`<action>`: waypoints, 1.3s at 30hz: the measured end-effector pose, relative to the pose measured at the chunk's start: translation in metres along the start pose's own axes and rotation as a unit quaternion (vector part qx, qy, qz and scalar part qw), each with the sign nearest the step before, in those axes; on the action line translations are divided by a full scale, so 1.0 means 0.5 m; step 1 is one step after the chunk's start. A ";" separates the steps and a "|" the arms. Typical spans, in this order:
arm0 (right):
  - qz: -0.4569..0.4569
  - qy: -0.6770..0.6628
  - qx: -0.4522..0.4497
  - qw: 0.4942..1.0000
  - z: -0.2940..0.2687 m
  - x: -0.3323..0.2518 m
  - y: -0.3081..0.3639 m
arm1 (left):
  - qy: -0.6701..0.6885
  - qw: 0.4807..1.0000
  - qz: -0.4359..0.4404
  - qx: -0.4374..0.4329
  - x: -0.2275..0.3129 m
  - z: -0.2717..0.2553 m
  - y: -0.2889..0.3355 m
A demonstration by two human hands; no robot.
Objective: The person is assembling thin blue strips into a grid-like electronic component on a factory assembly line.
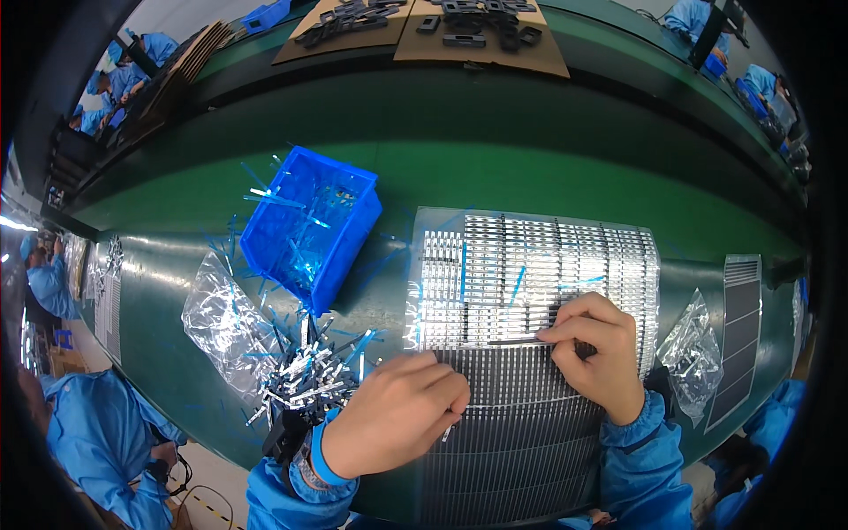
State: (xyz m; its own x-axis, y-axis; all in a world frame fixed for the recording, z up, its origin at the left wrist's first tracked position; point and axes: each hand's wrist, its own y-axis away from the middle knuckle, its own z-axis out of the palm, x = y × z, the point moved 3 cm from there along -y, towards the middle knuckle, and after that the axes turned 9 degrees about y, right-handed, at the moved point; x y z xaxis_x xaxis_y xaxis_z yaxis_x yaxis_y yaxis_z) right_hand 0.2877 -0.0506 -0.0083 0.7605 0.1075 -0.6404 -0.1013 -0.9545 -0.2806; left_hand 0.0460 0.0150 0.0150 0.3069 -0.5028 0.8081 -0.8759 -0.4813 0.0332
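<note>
The right hand (601, 349) pinches a thin dark strip (518, 342) over the flat silver-and-black sheet (521, 375); leftward, the left hand (393, 411) curls, grip hidden.

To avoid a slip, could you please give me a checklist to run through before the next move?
1. Right hand at the silver-striped sheet: ok, it is there.
2. Left hand empty: cannot tell, its fingers are curled.
3. Sheet clear of blue scraps: not ok, some lie on it.
4. Blue bin containing all its film pieces: not ok, some overhang it.
5. Loose strips stacked neatly: not ok, a jumbled heap.
</note>
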 end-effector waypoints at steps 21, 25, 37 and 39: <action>-0.143 -0.076 -0.060 0.985 0.009 -0.052 0.016 | 0.388 0.887 -0.009 0.248 -0.025 0.043 0.002; -0.138 -0.064 -0.051 0.987 0.008 -0.051 0.013 | 0.300 0.921 -0.030 0.248 -0.008 0.032 -0.008; -0.179 -0.018 -0.063 0.982 0.010 -0.056 0.016 | 0.143 0.966 0.061 0.208 0.010 0.040 -0.031; -0.184 -0.020 -0.070 0.980 0.017 -0.056 0.015 | 0.138 0.966 0.058 0.211 0.007 0.041 -0.028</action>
State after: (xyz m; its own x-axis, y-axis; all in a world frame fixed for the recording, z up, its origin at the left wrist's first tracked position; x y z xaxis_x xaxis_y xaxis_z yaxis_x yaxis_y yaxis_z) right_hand 0.2601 -0.0582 0.0013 0.7030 0.4595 -0.5428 0.2663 -0.8778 -0.3982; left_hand 0.0670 0.0050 0.0052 0.0534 -0.3885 0.9199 -0.6508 -0.7123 -0.2630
